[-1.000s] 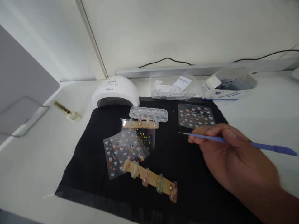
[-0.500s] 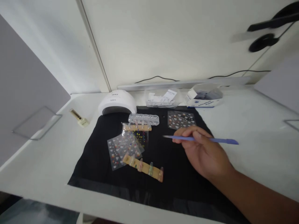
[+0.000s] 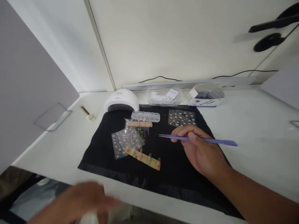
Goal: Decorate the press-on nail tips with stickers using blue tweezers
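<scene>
My right hand (image 3: 198, 147) holds purple tweezers (image 3: 210, 140) between thumb and fingers, their fine tips pointing left over the black mat (image 3: 105, 155). Smeared by motion, my left hand (image 3: 91, 199) is at the table's front edge, its fingers blurred. In front of the tweezers lies a tan strip (image 3: 142, 158) bearing several glossy false nails. Another strip with nails (image 3: 140, 124) lies farther back. Clear sticker sheets (image 3: 119, 144) overlap to the left of the strips, and one more sticker sheet (image 3: 181, 118) is behind my right hand. A clear compartment case (image 3: 145, 117) sits at the mat's back.
At the back stand a white nail lamp (image 3: 122, 99), a clear tub with white packets (image 3: 165, 97) and an open box of sachets (image 3: 205, 96). A nail polish bottle (image 3: 88, 114) lies on the white table left of the mat.
My left hand has come into view at the lower left. My right hand still holds the tweezers, whose two tips now show slightly apart. The view has shifted a little.
</scene>
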The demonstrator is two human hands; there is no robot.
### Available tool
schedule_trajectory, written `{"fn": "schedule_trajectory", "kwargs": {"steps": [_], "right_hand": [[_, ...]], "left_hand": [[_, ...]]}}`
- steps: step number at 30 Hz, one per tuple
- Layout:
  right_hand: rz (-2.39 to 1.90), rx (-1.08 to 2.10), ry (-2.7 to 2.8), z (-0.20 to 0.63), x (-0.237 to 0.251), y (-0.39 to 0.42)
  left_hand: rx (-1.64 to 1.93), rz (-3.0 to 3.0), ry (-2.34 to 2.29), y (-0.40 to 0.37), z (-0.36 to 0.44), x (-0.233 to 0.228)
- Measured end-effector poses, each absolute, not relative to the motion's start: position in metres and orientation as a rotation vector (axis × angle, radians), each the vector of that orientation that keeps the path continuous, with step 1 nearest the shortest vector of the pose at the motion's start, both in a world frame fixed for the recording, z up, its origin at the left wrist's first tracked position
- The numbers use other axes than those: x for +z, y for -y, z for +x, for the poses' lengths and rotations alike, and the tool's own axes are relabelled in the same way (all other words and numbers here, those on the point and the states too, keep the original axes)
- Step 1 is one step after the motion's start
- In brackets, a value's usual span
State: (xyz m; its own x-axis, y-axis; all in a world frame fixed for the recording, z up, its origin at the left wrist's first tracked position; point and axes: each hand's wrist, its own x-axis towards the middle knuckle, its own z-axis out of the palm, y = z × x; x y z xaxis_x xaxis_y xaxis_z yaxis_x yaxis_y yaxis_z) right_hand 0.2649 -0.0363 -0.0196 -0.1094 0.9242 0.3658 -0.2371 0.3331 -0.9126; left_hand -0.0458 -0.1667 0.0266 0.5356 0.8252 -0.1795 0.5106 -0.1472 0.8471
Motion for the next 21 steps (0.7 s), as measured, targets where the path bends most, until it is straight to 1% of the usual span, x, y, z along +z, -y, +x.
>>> {"fn": "schedule_trajectory", "kwargs": {"steps": [4,7,10,15,21], "right_hand": [[-0.730,1.103,1.319,0.264,-0.022,0.032],[-0.759,1.075,1.328,0.266,-0.023,0.030],[-0.786,1.056,1.334,0.268,-0.024,0.029],[-0.799,1.064,1.344,0.267,-0.025,0.028],[-0.778,1.059,1.356,0.265,-0.025,0.026]], "left_hand": [[0.752,1.864,-1.534,0.088,-0.051,0.035],[0.711,1.856,-1.722,0.030,-0.037,0.024],[0.650,1.822,-1.824,0.004,-0.026,0.012],[0.683,1.707,-1.736,0.006,-0.025,-0.007],[0.898,1.554,-1.350,0.001,-0.021,-0.024]]}}
